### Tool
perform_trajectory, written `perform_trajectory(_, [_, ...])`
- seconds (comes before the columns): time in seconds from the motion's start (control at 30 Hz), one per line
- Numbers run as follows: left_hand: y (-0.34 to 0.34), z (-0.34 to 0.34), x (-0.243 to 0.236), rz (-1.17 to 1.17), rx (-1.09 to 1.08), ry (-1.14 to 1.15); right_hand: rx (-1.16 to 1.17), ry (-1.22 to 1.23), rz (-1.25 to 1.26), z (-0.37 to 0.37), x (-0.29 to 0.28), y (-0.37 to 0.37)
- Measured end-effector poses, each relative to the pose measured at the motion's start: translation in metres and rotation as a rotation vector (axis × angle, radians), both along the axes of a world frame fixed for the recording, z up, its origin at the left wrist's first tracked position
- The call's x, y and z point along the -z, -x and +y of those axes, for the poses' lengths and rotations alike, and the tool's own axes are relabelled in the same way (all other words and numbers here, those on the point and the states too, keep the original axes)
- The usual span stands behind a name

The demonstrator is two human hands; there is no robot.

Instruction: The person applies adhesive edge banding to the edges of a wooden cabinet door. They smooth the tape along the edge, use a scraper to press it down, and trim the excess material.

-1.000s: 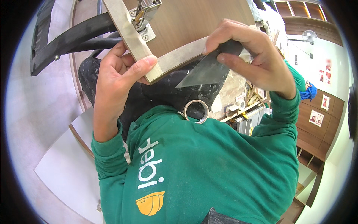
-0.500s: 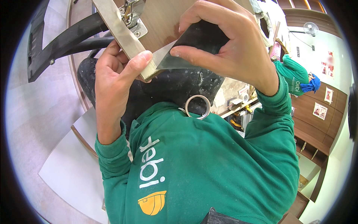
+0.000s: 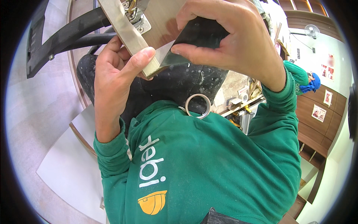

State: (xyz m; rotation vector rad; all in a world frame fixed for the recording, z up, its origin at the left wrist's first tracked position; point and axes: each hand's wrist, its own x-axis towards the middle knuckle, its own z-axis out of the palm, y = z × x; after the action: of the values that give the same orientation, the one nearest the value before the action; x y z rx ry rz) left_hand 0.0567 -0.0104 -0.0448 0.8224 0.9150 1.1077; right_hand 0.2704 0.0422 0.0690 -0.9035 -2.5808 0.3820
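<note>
Left hand [image 3: 119,74] clamps wooden panel [image 3: 164,22] corner, pale edge facing up; right hand [image 3: 231,41] pinches dark, apparently metal scraper blade [image 3: 194,37] against it.

Floor [image 3: 33,112]: pale, wood-grain. White panels [image 3: 71,168] lie on it at lower left. Right side: white wall [image 3: 317,63] with a mounted fan [image 3: 312,31] and posters [image 3: 321,112]; dark wood cabinets [image 3: 317,130] below. Light even, bright.
</note>
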Motion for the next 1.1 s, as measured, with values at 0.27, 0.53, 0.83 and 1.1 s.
perform_trajectory(0.27, [0.001, 0.000, 0.002, 0.006, 0.003, -0.001, -0.073, -0.056, -0.044, 0.003, -0.007, 0.006])
perform_trajectory(0.53, [0.002, 0.001, 0.001, 0.004, 0.017, 0.006, 0.147, 0.171, -0.243, -0.004, -0.028, 0.019])
perform_trajectory(0.83, [0.002, 0.000, -0.001, 0.000, 0.015, 0.011, 0.026, 0.252, -0.083, 0.011, 0.000, -0.004])
perform_trajectory(1.1, [0.002, -0.001, 0.000, 0.002, 0.002, 0.013, 0.009, 0.189, -0.090, 0.012, 0.001, -0.001])
